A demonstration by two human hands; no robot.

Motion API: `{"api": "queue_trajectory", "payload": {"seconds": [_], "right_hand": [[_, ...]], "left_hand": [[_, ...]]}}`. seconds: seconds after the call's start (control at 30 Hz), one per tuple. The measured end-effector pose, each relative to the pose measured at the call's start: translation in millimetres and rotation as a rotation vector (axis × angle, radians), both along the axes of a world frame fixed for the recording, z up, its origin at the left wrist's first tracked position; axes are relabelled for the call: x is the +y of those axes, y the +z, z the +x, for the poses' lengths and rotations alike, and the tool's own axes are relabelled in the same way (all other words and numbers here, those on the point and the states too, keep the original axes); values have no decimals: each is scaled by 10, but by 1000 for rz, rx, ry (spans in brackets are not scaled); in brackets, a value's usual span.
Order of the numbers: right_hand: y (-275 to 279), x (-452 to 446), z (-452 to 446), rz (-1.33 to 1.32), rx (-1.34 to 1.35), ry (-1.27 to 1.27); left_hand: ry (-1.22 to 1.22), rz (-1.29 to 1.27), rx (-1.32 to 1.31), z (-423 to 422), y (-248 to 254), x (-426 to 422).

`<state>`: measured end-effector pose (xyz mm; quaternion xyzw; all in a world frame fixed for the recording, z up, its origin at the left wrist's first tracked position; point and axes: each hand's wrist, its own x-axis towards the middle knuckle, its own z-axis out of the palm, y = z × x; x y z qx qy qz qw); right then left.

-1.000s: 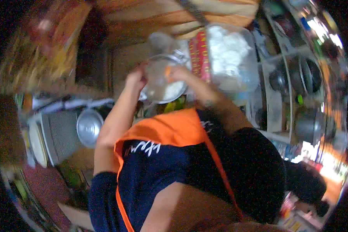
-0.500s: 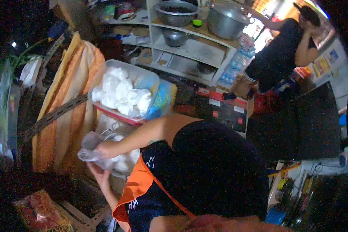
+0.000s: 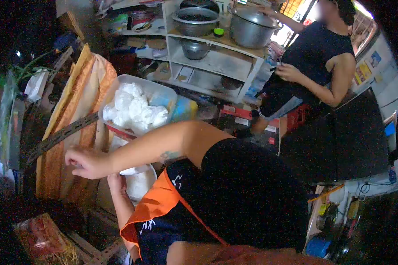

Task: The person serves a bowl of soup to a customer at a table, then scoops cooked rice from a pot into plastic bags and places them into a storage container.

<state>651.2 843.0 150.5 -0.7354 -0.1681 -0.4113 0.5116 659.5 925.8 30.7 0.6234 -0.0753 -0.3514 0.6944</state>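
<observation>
My right hand is held out past the pot, in front of the orange cloth. Its fingers are loosely bent with a gap to the thumb, and nothing shows in them. My left hand is at the side of a round pot, partly under my right forearm, which hides its fingers. White contents lie in the pot; my arm covers part of them. Behind the pot stands a translucent plastic tub holding several white plastic-wrapped bundles.
An orange striped cloth hangs at the left behind a metal bar. White shelves carry a basin and a large lidded pot. Another person stands at the right, one hand near that lid.
My right hand has moved left and slightly up; the clear plastic bag it held no longer shows. My left hand has risen toward the pot. The other person has turned and lowered one arm.
</observation>
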Motion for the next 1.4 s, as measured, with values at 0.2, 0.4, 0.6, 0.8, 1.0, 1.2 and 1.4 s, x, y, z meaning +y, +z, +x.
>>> {"api": "queue_trajectory", "payload": {"seconds": [0.2, 0.4, 0.6, 0.8, 1.0, 1.2, 1.4], "right_hand": [[-145, -210, 0, -1375, -315, 62], [-310, -581, 10, -1523, 731, 413], [-222, -1037, 177, -870, 978, 882], [-1229, -534, 503, 434, 1201, 799], [-436, -190, -33, -578, 522, 50], [-133, -112, 133, -663, 681, 163], [41, -185, 148, -434, 459, 622]], "left_hand": [[-226, -62, 83, 492, -197, 215], [-518, 268, -900, 390, 341, 421], [-490, 564, -945, 166, 979, 425], [186, -290, 233, 345, 717, 381], [425, -230, -268, 515, 340, 450], [234, 308, -951, 284, 663, 698], [202, 223, -1215, -27, 867, 788]]}}
